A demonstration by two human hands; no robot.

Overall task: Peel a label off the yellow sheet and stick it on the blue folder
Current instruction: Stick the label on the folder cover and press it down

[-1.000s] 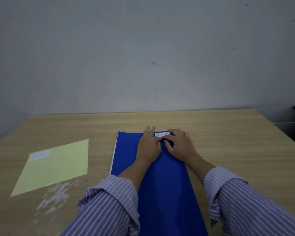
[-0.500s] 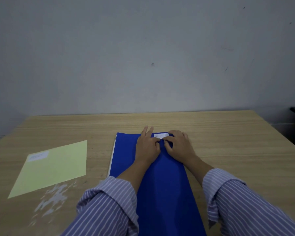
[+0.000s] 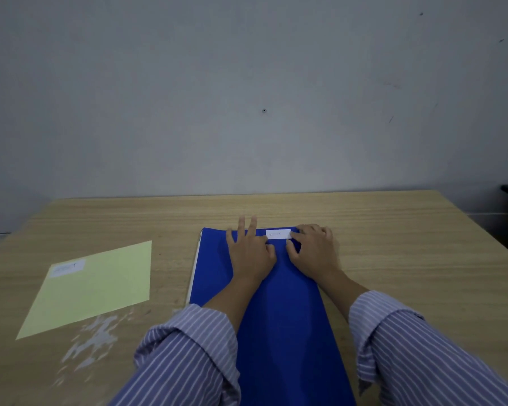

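The left hand (image 3: 251,253) lies flat on the blue folder (image 3: 279,317), palm down and fingers spread; it grips nothing, and its thumb side touches the left end of the white label (image 3: 278,234). The right hand (image 3: 313,250) also lies palm down, fingers a little curled, and its fingertips (image 3: 294,235) press on the right end of the label. Neither hand pinches or lifts anything; both only press downward.

The label sits flat on the folder, close to its far edge and toward the far right corner, between the two hands. I judge that the peeling is done and the label is already placed, so the task is nearly finished. What may remain is to rub the label smooth and to take the hands away. I cannot tell if every corner is fully stuck.

The folder lies lengthwise on the wooden worktop (image 3: 408,244), running from the far middle toward the person. Well apart to the left lies the yellow sheet (image 3: 94,288), flat on the worktop, with one more label (image 3: 67,268) in its far left corner.

There is faint handwriting on both labels, but it is too small and blurred to read. I see no brand or other text. The striped sleeves (image 3: 188,356) are rolled back from the wrists.
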